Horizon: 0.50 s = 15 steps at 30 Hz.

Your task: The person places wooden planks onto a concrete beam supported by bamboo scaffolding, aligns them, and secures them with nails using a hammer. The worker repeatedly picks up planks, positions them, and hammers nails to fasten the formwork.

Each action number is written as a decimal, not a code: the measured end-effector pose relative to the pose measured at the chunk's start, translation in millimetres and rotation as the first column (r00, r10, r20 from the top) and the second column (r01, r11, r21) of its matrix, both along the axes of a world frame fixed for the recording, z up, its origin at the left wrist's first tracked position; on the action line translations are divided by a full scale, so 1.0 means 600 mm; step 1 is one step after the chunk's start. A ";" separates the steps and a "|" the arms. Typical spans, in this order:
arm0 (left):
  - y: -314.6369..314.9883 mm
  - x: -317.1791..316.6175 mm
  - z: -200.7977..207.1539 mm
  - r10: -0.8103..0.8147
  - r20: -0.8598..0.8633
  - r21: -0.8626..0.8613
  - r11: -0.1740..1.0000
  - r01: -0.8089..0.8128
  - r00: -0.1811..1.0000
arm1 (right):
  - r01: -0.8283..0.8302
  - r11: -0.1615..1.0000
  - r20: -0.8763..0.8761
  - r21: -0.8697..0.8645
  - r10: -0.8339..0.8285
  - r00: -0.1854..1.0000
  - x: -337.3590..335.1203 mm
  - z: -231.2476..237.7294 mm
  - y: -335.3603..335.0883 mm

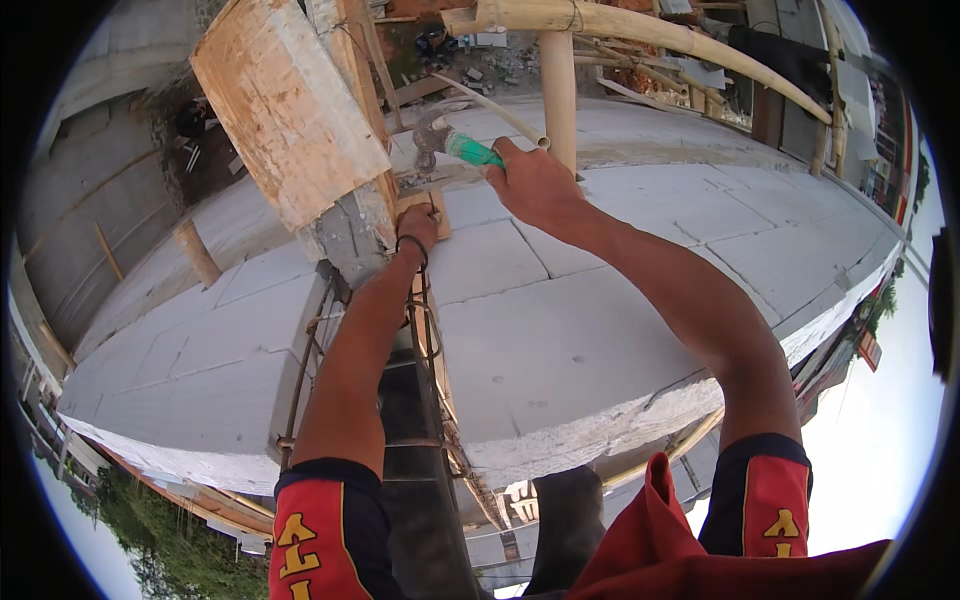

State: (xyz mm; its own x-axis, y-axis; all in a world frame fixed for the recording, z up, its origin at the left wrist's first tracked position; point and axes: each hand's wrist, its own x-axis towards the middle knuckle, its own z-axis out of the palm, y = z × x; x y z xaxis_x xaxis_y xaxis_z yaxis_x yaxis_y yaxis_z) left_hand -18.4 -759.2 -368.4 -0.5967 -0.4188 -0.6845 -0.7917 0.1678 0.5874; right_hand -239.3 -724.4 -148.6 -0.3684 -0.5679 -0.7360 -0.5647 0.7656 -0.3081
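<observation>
My right hand is closed round the green handle of a claw hammer. The hammer's worn metal head is raised near the wooden formwork, above and just right of my left hand. The fingers of that left hand are pinched at a small wood block, where a thin dark nail seems to stand up from the fingertips. The block sits against the edge of a mortar-stained plywood formwork panel. Rough grey concrete shows beneath the panel.
White block walls spread to both sides. Under my left forearm, a steel rebar cage runs down a gap between them. Bamboo poles cross the far side, one upright beyond my right hand. A wooden stub stands at left.
</observation>
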 end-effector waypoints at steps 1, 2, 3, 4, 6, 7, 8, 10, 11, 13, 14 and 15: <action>0.003 0.001 -0.002 0.030 0.006 -0.002 1.000 -0.030 1.000 | -0.002 1.000 0.002 -0.027 0.002 1.000 0.007 -0.013 0.001; 0.006 0.001 -0.005 0.058 0.012 -0.004 0.998 -0.058 0.998 | 0.006 0.999 0.002 -0.032 -0.006 1.000 0.012 -0.026 0.003; 0.007 0.001 -0.007 0.077 0.029 0.006 0.997 -0.078 0.997 | 0.011 0.998 0.000 -0.058 -0.011 1.000 0.017 -0.037 0.004; 0.007 0.002 -0.008 0.082 0.024 -0.002 0.997 -0.082 0.996 | 0.017 0.997 -0.011 -0.071 -0.018 1.000 0.021 -0.048 0.006; 0.007 0.002 -0.011 0.068 0.037 0.014 0.998 -0.069 0.997 | 0.032 0.992 -0.043 -0.121 -0.038 0.998 0.030 -0.069 0.009; 0.008 0.002 -0.011 0.061 0.039 0.004 0.998 -0.062 0.997 | 0.006 0.995 -0.017 -0.099 -0.008 1.000 0.035 -0.077 0.010; 0.008 0.002 -0.011 0.055 0.041 -0.006 0.998 -0.055 0.998 | -0.015 0.998 0.003 -0.067 0.015 1.000 0.039 -0.083 0.011; 0.009 0.002 -0.011 0.053 0.042 -0.016 0.999 -0.052 0.998 | -0.060 0.998 0.025 -0.031 0.061 0.998 0.041 -0.093 0.010; 0.009 0.003 -0.011 0.055 0.044 -0.015 0.998 -0.055 0.997 | -0.081 0.996 0.030 -0.025 0.082 0.996 0.041 -0.096 0.009; 0.010 0.005 -0.013 0.054 0.026 -0.028 0.998 -0.053 0.998 | -0.084 0.996 0.023 -0.031 0.084 0.996 0.038 -0.098 0.007; 0.011 0.006 -0.014 0.047 0.007 -0.040 0.998 -0.046 0.999 | -0.062 0.997 0.011 -0.040 0.063 0.998 0.036 -0.099 0.006; 0.012 0.006 -0.016 0.042 -0.013 -0.054 0.998 -0.042 0.999 | -0.037 0.997 -0.018 -0.069 0.036 0.999 0.035 -0.098 0.006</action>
State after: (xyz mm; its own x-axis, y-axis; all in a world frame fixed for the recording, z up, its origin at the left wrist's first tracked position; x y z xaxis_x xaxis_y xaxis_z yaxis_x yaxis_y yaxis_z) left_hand -14.5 -752.2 -377.8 -0.5860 -0.4797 -0.6531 -0.7915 0.1662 0.5881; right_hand -218.2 -720.7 -207.4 -0.3581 -0.6308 -0.6883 -0.5976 0.7213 -0.3501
